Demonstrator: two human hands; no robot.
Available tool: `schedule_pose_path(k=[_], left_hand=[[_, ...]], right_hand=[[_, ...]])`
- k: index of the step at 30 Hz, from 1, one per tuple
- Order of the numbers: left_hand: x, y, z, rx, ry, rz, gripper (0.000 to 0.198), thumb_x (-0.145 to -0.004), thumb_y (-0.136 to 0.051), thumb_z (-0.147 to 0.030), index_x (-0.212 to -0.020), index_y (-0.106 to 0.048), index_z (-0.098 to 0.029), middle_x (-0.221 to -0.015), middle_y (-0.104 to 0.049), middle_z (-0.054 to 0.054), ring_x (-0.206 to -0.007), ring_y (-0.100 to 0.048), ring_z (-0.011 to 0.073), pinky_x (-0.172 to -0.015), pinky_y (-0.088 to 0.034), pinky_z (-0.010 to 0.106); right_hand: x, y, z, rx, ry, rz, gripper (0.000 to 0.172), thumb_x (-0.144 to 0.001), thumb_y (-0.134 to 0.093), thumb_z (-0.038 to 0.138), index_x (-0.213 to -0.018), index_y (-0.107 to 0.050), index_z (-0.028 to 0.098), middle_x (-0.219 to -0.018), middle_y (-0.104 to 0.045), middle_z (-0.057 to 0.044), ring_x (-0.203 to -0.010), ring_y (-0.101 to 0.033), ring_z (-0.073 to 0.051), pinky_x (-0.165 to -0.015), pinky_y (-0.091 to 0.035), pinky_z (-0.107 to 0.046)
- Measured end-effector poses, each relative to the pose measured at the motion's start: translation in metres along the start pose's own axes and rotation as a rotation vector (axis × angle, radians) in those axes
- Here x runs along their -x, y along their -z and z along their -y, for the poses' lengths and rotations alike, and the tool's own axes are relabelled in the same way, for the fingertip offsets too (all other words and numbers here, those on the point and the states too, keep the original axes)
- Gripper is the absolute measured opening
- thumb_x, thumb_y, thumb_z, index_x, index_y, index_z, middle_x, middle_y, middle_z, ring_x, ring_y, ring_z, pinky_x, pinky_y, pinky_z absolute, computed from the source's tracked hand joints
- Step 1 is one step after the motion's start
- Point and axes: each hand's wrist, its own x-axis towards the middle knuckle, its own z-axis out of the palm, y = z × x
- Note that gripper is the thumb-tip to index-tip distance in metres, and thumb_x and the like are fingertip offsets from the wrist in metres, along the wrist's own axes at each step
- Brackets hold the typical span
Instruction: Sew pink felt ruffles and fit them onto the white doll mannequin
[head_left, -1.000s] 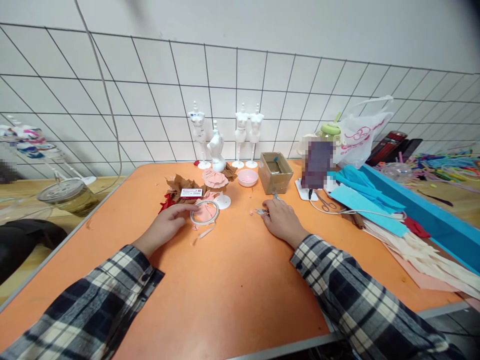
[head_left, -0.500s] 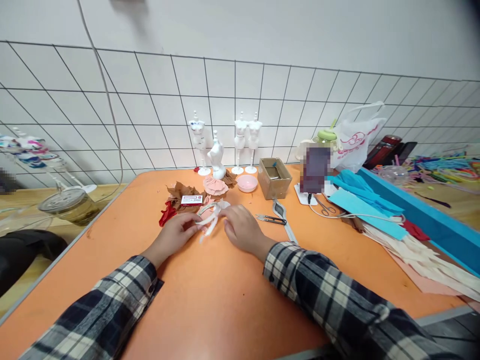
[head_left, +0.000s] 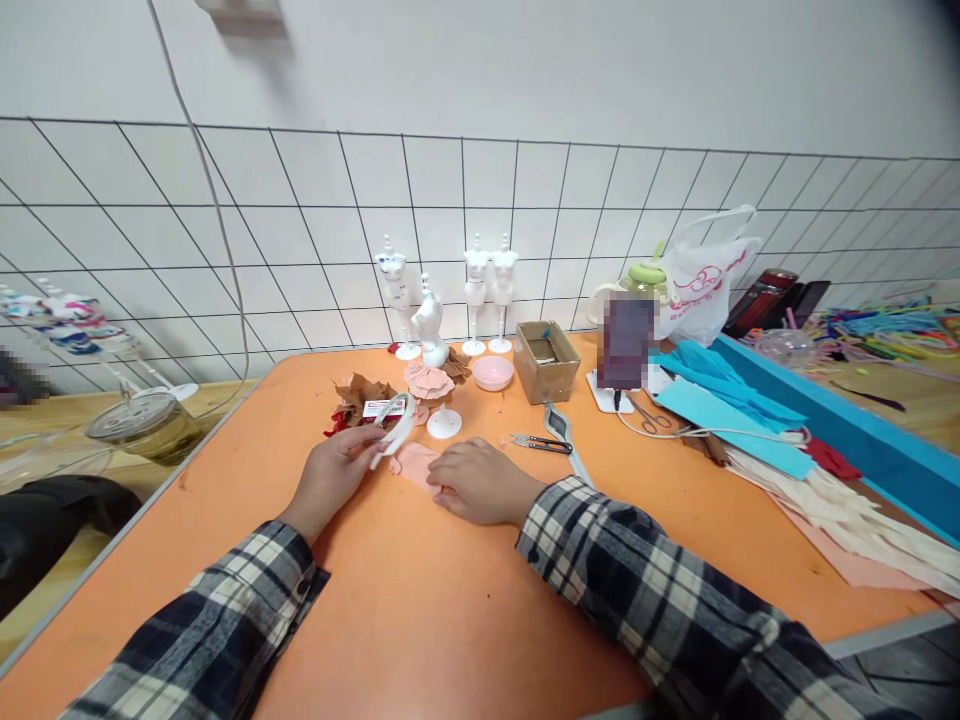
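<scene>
My left hand [head_left: 334,475] pinches a looped white strip [head_left: 397,432] that looks like tape, raised above the orange table. My right hand [head_left: 480,482] rests on the table with its fingers closed at the right edge of a flat pink piece of crepe paper or cloth [head_left: 412,465]. Just beyond my hands stands a ruffled pink piece [head_left: 429,380] by a small round white base [head_left: 445,423]. A red-and-white box [head_left: 381,410] lies behind the strip, partly covered by it, against crumpled brown paper [head_left: 360,392].
White mannequins [head_left: 427,320] stand along the wall. Behind my right hand are a pink bowl [head_left: 492,373], a cardboard box [head_left: 547,362] and thread snips [head_left: 541,443]. Farther right are a phone on a stand [head_left: 627,345], scissors [head_left: 651,415] and blue sheets [head_left: 731,425].
My left hand has drawn the white strip left and up. My right hand has let go of it and come down nearer onto the pink piece. The view has tilted slightly up.
</scene>
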Motion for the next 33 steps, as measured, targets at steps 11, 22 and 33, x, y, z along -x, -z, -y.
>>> schedule_pose_path(k=[11,22,33], left_hand=[[0.011,0.01,-0.03,-0.324,-0.428,0.04,0.046,-0.077,-0.05,-0.023,-0.12,-0.062,-0.023,-0.114,-0.068,0.009,-0.112,-0.057,0.0307,-0.107,-0.03,0.055],[0.037,-0.026,-0.083,-0.298,-0.511,0.386,0.026,-0.094,-0.042,-0.027,-0.11,-0.062,-0.024,-0.113,-0.066,0.007,-0.107,-0.057,0.024,-0.094,-0.039,0.043],[0.014,0.027,-0.043,-0.008,-0.258,0.703,0.023,-0.074,-0.069,-0.04,-0.09,-0.067,-0.022,-0.088,-0.066,0.001,-0.082,-0.061,0.0172,-0.073,-0.047,0.025]], right_hand=[[0.057,0.012,-0.002,-0.078,0.038,0.055,0.037,-0.079,-0.046,0.001,-0.101,-0.065,0.023,-0.105,-0.07,-0.004,-0.101,-0.059,-0.018,-0.103,-0.025,-0.043],[0.061,0.023,-0.007,-0.055,-0.009,0.065,0.028,-0.075,-0.047,0.003,-0.086,-0.066,0.019,-0.088,-0.071,-0.004,-0.085,-0.061,-0.018,-0.099,-0.034,-0.038],[0.062,0.028,-0.012,0.021,-0.07,-0.03,0.025,-0.082,-0.049,0.008,-0.088,-0.07,0.021,-0.102,-0.069,-0.005,-0.093,-0.058,-0.021,-0.085,-0.038,-0.036]])
